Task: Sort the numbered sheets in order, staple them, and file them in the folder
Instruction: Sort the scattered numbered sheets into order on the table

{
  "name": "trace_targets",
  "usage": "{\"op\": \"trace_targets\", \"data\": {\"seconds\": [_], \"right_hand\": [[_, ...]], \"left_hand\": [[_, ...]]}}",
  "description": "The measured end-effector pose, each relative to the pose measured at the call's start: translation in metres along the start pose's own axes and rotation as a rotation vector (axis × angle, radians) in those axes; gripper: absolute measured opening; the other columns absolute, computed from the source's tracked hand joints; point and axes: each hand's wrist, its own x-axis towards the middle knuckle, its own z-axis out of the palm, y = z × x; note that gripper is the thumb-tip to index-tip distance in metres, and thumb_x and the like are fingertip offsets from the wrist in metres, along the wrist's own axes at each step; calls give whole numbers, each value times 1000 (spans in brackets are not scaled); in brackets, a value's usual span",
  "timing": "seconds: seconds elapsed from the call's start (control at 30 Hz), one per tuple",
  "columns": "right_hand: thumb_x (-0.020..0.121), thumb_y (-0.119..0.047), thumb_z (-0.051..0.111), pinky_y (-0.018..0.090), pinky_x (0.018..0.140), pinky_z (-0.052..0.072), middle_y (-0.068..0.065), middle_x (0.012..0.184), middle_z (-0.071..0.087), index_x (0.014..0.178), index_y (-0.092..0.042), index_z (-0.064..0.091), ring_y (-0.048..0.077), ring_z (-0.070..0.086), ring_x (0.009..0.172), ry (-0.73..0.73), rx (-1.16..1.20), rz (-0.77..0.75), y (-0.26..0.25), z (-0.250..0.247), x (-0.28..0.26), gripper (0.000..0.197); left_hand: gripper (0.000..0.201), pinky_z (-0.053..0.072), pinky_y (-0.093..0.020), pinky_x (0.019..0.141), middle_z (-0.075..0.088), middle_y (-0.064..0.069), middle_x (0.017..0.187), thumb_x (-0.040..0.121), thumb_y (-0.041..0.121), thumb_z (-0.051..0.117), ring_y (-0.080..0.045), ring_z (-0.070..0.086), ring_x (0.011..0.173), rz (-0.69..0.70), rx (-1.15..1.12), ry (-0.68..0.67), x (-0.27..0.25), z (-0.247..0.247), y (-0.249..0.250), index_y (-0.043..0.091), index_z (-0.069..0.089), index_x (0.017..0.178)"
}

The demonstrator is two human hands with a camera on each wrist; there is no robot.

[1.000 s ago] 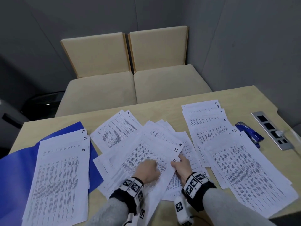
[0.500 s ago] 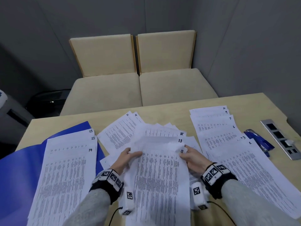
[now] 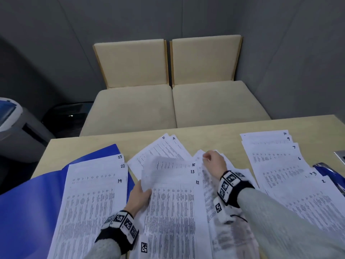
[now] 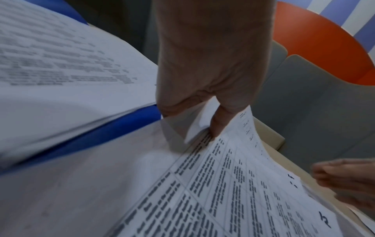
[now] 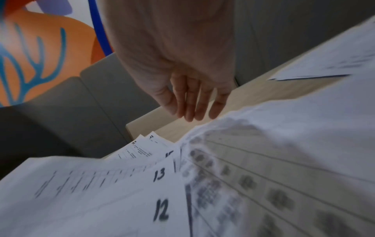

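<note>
White printed sheets cover most of the pale wooden counter (image 3: 214,131). At the centre, the left hand (image 3: 139,197) pinches the left edge of sheet 12 (image 3: 173,212), thumb on top and fingers beneath, so this grip is clamped on the paper. Sheets 13 (image 3: 168,173) and 15 (image 3: 173,164) fan out just behind it. The right hand (image 3: 214,163) hovers over the loose sheets just right of that fan; in the right wrist view its fingers (image 5: 190,102) are straight and together, holding nothing, though in the blurred head view the hand seems slightly curled. On the left, the stack topped by sheet 19 (image 3: 89,212) lies on the open blue folder (image 3: 28,212). On the right lies the fanned row numbered 10 down to 2 (image 3: 280,171), and a blue stapler (image 3: 328,174) sits at its far edge.
</note>
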Motion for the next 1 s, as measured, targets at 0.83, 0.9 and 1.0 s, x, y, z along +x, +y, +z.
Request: {"op": "trace_targets", "data": {"seconds": [0.83,0.9,1.0], "right_hand": [[82,-13,53,24,69,41,3,80,62,90,-6,68,20,54,76,-138,211,134,-70,54,48,19],[71,-16,63,30,70,51,2,74,66,76,-8,70,23,61,74,-105,354,172,-67,49,44,12],[71,-10,76,22,55,54,6,76,67,74,-9,67,19,61,68,-132,522,195,-71,29,35,10]], "left_hand": [[45,51,-34,79,64,-3,115,90,17,50,-22,62,95,7,6,15,3,-10,-19,23,45,134],[43,50,-30,72,65,-2,110,90,16,51,-19,63,87,15,-3,9,1,-12,-18,22,47,132],[40,47,-29,67,65,-2,103,90,13,51,-19,61,82,45,-6,17,-1,-13,-15,20,48,129]]}}
